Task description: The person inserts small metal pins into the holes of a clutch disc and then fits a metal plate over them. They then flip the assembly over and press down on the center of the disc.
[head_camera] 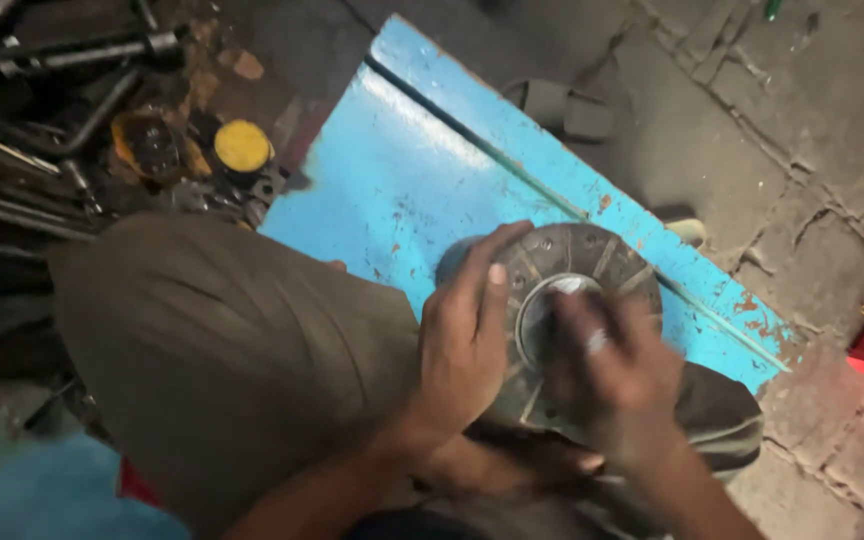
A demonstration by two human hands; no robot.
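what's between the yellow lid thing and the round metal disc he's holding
In the head view, the worn blue metal panel spans the stretch between the yellow lid and the metal disc; the person's brown-clad knee sits just below that line.

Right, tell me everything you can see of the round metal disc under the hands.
The round metal disc is dull grey and grimy-looking, with radial ribs, small holes near its rim and a shiny central bore. It lies over the edge of a blue painted panel. The left hand grips its near rim; the blurred right hand covers the bore.
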